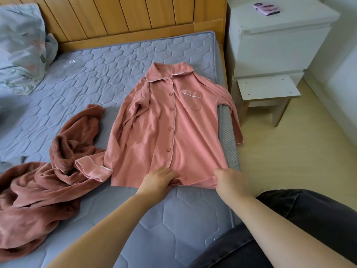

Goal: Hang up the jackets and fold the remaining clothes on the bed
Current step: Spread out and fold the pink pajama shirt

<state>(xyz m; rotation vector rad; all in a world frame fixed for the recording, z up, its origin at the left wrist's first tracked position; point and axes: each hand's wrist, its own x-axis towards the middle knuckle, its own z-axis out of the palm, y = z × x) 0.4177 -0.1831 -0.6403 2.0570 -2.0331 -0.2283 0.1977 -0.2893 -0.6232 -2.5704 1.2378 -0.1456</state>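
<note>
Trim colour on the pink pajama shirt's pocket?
White piping along the pocket top, on the salmon-pink pajama shirt; clearest in the head view.

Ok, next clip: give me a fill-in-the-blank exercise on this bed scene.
The left hand and right hand grip the pink shirt at its bottom ____.
The phone lies on the white ____.
The shirt's collar points toward the wooden ____.
The crumpled brown robe lies to the person's ____.
Missing: hem; nightstand; headboard; left.

Wooden headboard (116,14) behind the bed (108,60); white nightstand (280,47) and stool (268,88) beside it on pale floor (299,151)
</note>
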